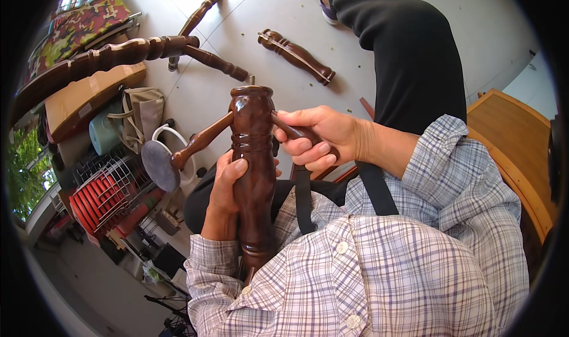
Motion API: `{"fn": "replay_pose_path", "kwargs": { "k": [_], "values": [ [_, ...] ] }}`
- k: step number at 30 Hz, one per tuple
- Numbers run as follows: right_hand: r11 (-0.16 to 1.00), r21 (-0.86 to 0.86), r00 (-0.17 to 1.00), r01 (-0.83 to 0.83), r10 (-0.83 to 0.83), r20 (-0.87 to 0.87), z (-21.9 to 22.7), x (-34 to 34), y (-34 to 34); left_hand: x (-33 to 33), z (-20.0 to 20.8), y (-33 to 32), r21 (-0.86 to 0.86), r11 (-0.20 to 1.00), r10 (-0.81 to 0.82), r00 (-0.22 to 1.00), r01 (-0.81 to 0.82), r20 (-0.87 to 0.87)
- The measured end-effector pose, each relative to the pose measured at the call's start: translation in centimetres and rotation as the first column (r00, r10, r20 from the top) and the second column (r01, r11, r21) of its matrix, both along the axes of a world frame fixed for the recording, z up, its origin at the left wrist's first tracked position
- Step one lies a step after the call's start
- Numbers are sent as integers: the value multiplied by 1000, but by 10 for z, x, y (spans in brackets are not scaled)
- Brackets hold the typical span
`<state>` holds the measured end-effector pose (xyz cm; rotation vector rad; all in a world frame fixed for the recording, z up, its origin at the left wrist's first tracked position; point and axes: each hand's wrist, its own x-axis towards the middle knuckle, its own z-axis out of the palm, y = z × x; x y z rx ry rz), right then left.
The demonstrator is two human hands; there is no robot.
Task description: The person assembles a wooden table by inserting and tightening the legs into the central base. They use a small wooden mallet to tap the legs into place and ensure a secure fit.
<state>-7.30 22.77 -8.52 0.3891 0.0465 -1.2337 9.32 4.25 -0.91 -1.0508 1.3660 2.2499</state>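
Note:
A dark brown turned wooden post stands upright in front of my chest, its lower end near my shirt. A metal stud sticks out of its top. My left hand is wrapped round the post's middle, thumb in front. At the upper right side of the post, my right hand is closed round a short turned wooden peg that meets the post. A second peg juts from the opposite side, slanting down to the left. Its knob overlaps a grey round disc; whether they touch I cannot tell.
On the tiled floor ahead lies a loose turned wooden piece. A long turned pole with legs reaches in from the left. Beyond are a cardboard box, a beige bag and a wire rack. A wooden chair stands right.

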Motion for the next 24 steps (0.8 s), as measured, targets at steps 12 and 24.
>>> {"fn": "replay_pose_path", "kwargs": {
  "k": [12, 24],
  "values": [
    [935, 354, -282, 8, 342, -897, 62, 9, 13, -2, -4, 3, 24, 999, -33, 999, 33, 6],
    [990, 27, 965, 136, -138, 223, 14, 11, 12, -8, 2, -2, 41, 999, 17, 1000, -17, -2]
  ]
}}
